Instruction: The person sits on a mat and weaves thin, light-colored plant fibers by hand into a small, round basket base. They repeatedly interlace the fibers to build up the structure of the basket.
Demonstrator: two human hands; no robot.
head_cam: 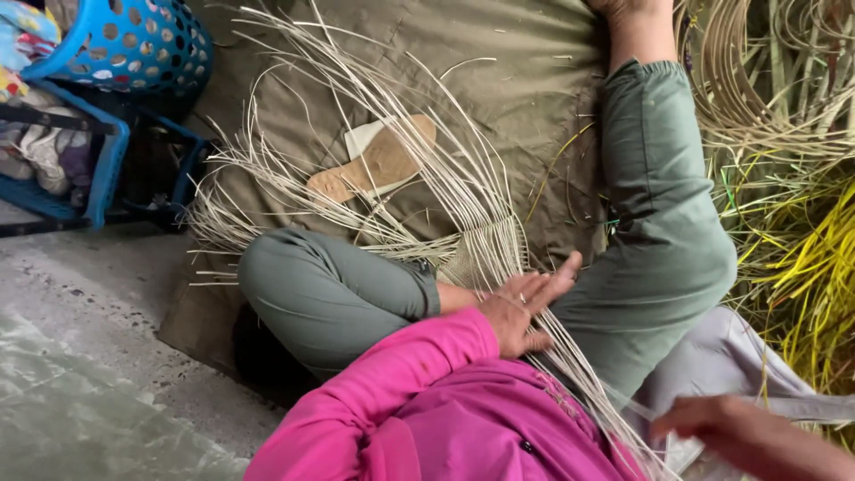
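1. Head view: the left hand (524, 307) lies flat and spread on the pale straw strands (463, 191), pressing them just beside the small woven patch (485, 254).
2. The right hand (712, 423) pinches the near ends of the same strands, below the patch.
3. A tan sandal (374, 165) lies above the patch on the olive mat (499, 62).
4. A blue basket (134, 40) sits far left of it.

Floor: bare grey concrete (80, 356), stained, w/ olive cloth mat (499, 71) spread over it. Top left: blue perforated plastic basket (134, 40) on blue frame rack (107, 169). Right edge: heaped yellow-green cane bundles (802, 223). Soft, even daylight, no hard shadows.
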